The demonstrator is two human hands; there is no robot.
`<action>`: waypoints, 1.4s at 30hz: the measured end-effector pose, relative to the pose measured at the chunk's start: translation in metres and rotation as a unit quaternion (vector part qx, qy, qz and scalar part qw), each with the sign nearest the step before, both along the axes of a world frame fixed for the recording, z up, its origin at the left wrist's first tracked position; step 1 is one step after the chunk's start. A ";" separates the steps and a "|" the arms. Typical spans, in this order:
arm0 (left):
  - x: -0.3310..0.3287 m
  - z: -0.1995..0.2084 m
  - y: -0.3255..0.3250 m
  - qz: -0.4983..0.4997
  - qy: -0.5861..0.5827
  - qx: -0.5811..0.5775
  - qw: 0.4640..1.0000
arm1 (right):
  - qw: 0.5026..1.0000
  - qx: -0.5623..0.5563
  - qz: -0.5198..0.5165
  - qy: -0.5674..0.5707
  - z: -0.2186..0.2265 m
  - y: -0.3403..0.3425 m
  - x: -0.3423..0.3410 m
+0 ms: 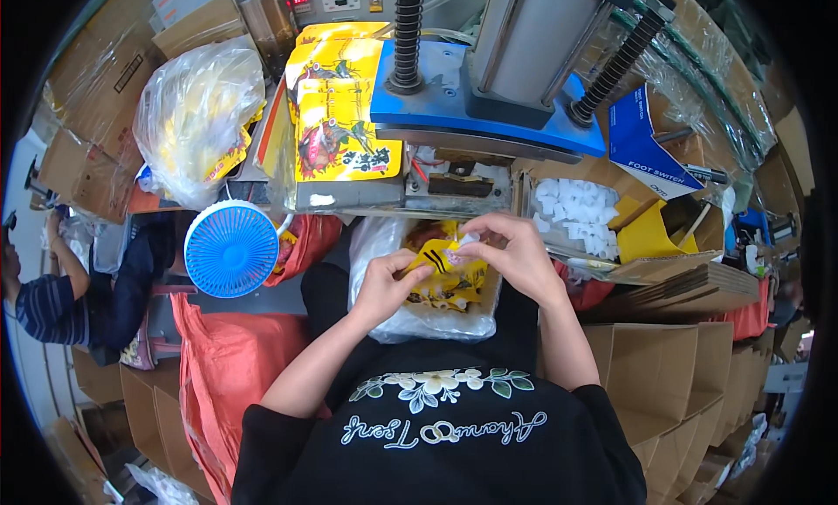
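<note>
The pouch (436, 255) is between the press (445, 108) and the person, with the grip of the left hand (386, 287) clamped on its left side. The right hand (517, 256) seems to pinch a white piece (469, 239) at its corner; the left should keep the pouch flat, I think, and the right should hold the piece straight.

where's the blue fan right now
In the head view, the blue fan is left of the person's left hand, pictured just below the clear plastic bag and above the large red sack.
</note>
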State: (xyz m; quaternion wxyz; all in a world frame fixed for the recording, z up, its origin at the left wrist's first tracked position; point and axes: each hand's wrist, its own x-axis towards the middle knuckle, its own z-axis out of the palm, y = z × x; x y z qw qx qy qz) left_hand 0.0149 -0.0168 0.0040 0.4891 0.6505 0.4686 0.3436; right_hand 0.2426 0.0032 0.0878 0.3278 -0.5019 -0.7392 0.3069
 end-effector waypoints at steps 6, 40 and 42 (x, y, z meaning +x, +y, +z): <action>0.029 -0.004 0.027 0.057 -0.107 -0.090 0.989 | 0.988 -0.013 -0.142 0.058 -0.014 0.014 0.019; -0.008 -0.008 0.005 0.080 0.023 0.189 0.979 | 0.987 0.119 0.040 -0.101 0.004 0.003 -0.003; -0.007 -0.008 0.000 0.043 0.018 0.105 0.993 | 0.988 0.088 0.071 -0.109 0.001 0.004 -0.002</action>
